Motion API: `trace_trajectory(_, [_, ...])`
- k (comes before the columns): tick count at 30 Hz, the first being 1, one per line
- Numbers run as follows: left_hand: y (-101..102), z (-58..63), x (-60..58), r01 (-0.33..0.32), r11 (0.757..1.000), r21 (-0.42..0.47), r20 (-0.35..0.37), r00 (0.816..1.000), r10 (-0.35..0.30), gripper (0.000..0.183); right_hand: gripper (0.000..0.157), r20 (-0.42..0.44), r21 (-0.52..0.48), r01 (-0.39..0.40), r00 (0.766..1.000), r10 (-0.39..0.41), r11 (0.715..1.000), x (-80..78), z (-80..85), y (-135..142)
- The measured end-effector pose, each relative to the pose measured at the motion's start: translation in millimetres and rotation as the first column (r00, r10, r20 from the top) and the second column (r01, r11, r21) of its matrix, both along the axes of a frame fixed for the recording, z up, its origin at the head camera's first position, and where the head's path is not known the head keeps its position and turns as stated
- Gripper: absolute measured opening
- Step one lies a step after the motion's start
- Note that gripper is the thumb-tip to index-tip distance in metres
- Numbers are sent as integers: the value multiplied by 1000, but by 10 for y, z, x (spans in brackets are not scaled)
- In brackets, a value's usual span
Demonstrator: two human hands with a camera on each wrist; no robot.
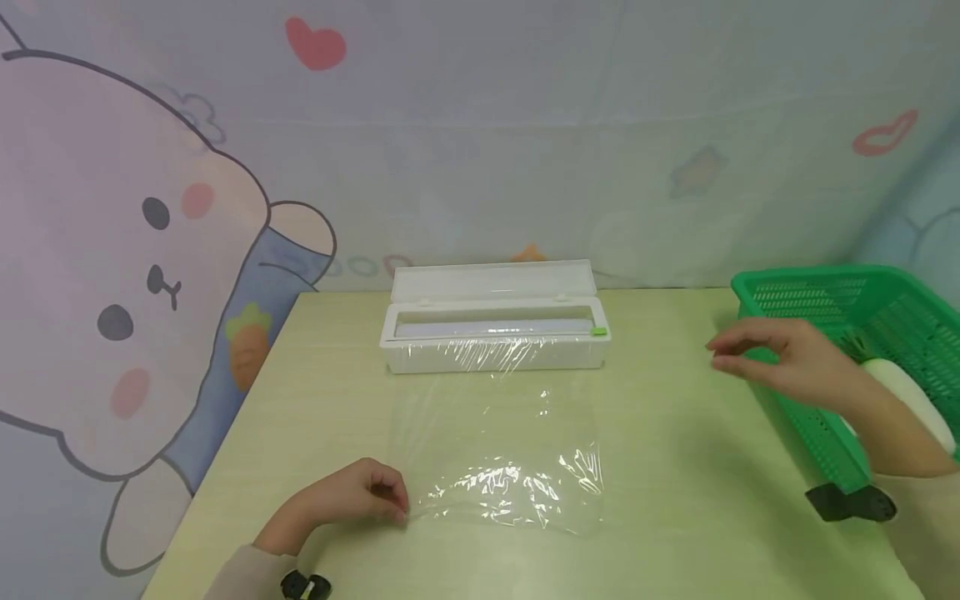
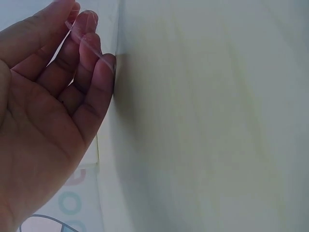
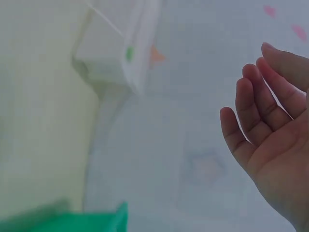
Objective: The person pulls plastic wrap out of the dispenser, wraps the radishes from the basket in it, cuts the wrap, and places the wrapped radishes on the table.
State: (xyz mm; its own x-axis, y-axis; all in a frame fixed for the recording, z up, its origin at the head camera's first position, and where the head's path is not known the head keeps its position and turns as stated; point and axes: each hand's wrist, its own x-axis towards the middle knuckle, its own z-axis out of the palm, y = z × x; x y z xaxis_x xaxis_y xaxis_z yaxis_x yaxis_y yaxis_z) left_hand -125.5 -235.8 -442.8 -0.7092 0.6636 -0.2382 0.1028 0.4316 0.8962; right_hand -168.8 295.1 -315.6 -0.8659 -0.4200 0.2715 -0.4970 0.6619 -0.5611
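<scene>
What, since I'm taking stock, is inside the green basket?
A white, radish-like vegetable with a green top lies in the green basket. The right forearm covers part of the interior; anything behind it cannot be seen.

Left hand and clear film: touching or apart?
Touching. The left wrist view shows it: the left hand pinches the clear film at its edge.

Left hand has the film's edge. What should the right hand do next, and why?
I'd probably bring the right hand over to pinch the near right corner of the clear film. The left hand pinches only the near left corner, no hand holds the right one, and the right hand is empty, near the green basket.
</scene>
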Motion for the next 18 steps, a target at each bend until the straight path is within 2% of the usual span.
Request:
trace_trajectory(1, [0,0,-1,2,1000,3,2,1000,-2,10,17,38,16,74,996,-75,997,-19,75,95])
trace_trajectory(3, [-5,-10,-4,6,1000,6,1,1000,-6,6,20,101,43,203,973,-206,978,-68,201,280])
trace_trajectory(6, [-17,-22,-2,17,1000,7,-5,1000,-17,9,29,147,47,319,935,-322,947,-163,305,521])
trace_trajectory(13, [-28,-18,5,22,1000,10,-11,1000,-22,15,13,118,28,403,907,-404,915,-390,237,994])
trace_trajectory(16, [-18,-8,3,17,1000,11,-11,1000,-16,18,23,123,30,412,903,-412,911,-453,165,1162])
trace_trajectory(18, [-12,-2,5,13,1000,15,-7,1000,-13,19,34,135,47,419,897,-421,907,-485,101,1258])
